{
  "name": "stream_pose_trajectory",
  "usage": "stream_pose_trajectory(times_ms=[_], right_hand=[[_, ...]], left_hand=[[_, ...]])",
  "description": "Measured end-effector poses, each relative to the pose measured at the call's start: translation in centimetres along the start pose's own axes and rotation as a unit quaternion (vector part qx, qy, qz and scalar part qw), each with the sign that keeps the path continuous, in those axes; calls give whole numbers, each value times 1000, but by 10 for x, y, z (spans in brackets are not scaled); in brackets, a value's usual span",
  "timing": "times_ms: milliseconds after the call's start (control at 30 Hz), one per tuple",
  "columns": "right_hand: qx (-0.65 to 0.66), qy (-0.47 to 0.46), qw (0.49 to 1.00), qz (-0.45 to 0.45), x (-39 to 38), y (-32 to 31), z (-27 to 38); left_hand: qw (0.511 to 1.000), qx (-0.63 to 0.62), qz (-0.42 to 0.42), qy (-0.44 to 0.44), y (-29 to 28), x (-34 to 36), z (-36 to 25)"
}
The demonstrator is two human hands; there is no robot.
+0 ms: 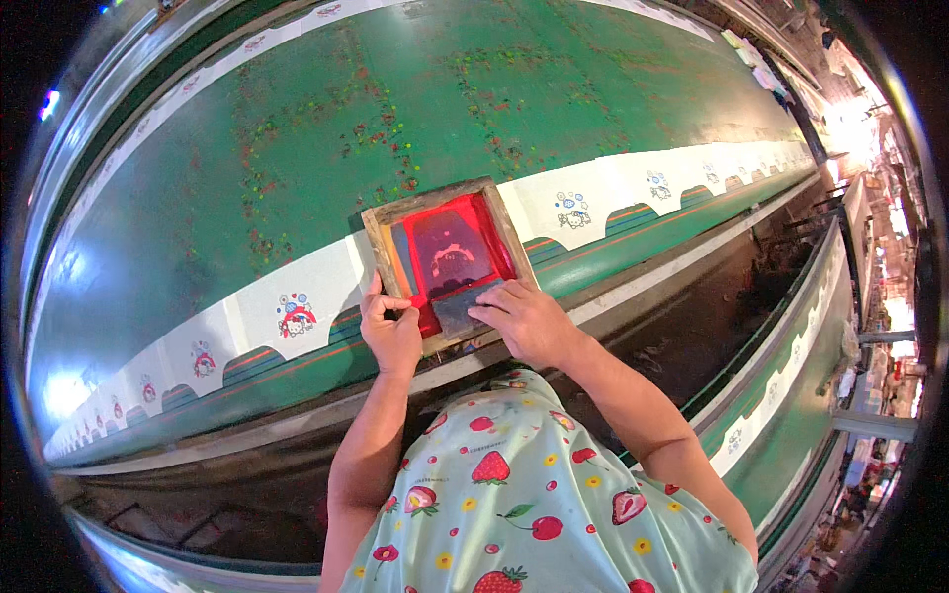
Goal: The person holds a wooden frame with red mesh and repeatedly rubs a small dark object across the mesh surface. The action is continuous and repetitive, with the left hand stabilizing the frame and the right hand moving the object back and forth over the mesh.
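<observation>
A wooden screen-printing frame (496,220) with red ink around a purple mesh lies over the white cut fabric pieces. My left hand (393,331) is closed at the frame's lower left corner, one finger raised along its side. My right hand (529,321) grips a dark grey flat squeegee (457,312) at the bottom of the screen, beside the red ink. White pieces printed with small cartoon pictures (297,316) run in a row to the left of the frame; others with blue prints (573,212) continue to the right.
The long green printing table (178,178) has paint specks, a strip of white pieces along its far edge and a rail at the near edge. A dark gap lies below the rail. A second green table (786,435) with white pieces stands at the right. My apron (524,474) fills the bottom.
</observation>
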State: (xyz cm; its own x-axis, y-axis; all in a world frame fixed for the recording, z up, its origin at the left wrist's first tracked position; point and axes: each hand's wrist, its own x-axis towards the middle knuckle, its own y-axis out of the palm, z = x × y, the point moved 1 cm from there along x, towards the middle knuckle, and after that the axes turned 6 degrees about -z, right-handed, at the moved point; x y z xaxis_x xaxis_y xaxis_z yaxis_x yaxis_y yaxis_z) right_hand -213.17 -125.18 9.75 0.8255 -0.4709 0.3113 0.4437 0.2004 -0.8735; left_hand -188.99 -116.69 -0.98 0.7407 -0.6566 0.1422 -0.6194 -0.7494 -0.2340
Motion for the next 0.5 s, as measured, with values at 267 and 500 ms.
stream_pose_trajectory(times_ms=[267, 500], right_hand=[[20, -24, 996, 83, 19, -18, -14], [77, -15, 990, 118, 80, -25, -71]], left_hand=[[999, -34, 8, -19, 1, 2, -4], [998, -58, 5, -34, 4, 8, 6]])
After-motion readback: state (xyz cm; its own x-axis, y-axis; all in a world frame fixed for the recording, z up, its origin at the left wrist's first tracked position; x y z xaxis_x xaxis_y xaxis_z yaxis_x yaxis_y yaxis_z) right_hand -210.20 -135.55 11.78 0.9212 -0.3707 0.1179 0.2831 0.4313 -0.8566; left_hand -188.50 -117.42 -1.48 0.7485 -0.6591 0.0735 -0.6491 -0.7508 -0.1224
